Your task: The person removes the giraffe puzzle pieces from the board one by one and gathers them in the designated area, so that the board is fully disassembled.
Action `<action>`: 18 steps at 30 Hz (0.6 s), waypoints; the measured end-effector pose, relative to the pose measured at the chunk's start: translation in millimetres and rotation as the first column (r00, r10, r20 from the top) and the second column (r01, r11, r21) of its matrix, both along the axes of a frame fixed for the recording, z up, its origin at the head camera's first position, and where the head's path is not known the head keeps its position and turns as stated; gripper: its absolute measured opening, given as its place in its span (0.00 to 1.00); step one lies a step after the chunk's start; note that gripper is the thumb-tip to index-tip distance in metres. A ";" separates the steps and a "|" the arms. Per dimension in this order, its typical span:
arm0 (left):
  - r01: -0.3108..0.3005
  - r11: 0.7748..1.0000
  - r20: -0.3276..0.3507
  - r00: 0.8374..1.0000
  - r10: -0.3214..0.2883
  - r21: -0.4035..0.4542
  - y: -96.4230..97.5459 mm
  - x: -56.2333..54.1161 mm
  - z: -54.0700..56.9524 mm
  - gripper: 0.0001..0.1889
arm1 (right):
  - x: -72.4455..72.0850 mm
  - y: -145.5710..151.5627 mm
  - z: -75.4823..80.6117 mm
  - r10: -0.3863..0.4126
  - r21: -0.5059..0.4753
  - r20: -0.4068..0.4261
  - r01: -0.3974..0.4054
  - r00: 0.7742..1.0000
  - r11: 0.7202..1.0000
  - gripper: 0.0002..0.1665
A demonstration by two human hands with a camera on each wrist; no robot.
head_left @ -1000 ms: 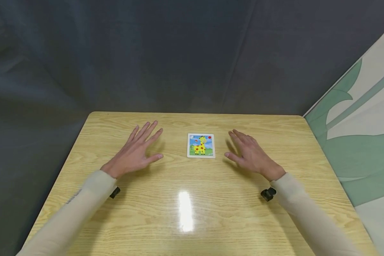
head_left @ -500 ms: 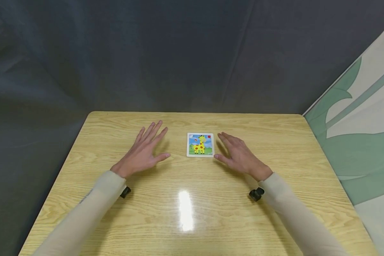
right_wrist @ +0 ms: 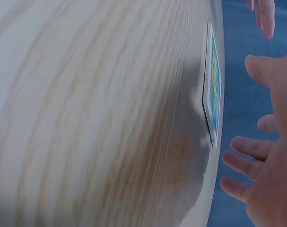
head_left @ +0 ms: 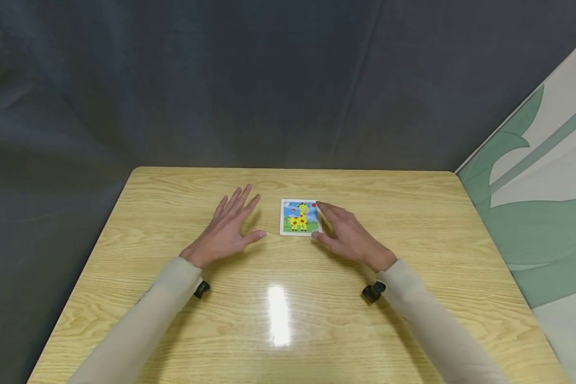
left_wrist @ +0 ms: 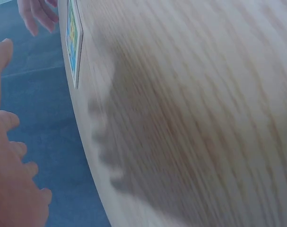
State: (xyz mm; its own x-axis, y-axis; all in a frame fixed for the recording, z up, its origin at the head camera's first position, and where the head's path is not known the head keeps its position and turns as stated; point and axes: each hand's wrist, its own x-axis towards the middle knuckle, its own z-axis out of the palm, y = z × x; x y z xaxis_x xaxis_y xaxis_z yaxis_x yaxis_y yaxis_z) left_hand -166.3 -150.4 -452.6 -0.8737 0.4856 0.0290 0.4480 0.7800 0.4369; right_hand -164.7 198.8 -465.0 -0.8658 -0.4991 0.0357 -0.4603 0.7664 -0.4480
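Observation:
A square white-bordered puzzle board [head_left: 298,217] with a yellow giraffe picture lies flat on the wooden table [head_left: 221,320], near its far side. My left hand [head_left: 225,232] hovers to the left of it with fingers spread, apart from the board. On the other side, my right hand [head_left: 350,234] has its thumb and fingertips over the board's right edge in the head view. From the right wrist view, the thin board [right_wrist: 213,87] lies on the tabletop while the right hand [right_wrist: 271,156] is raised above it. Neither hand holds anything.
A dark cloth [head_left: 269,85] hangs behind the table's far edge. Toward the right stands a pale panel with green leaf shapes [head_left: 547,234]. Black wrist cameras [head_left: 373,292] hang under both sleeves, and a bright light reflection shows on the tabletop.
Both hands have moved inward toward the giraffe board, the right one from beside it to over its right edge. The board has stayed in place.

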 end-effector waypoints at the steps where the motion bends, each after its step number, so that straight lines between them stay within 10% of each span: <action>1: 0.001 1.000 0.002 1.000 -0.001 -0.001 1.7 0.0 -0.5 0.49 | -0.7 -1.8 -0.6 0.004 -0.005 -0.006 -0.004 1.000 1.000 0.50; 18: 0.033 0.999 0.047 0.998 -0.032 -0.024 26.9 -10.0 -13.4 0.50 | -23.4 -28.8 0.5 0.032 -0.009 -0.006 -0.032 0.999 0.999 0.43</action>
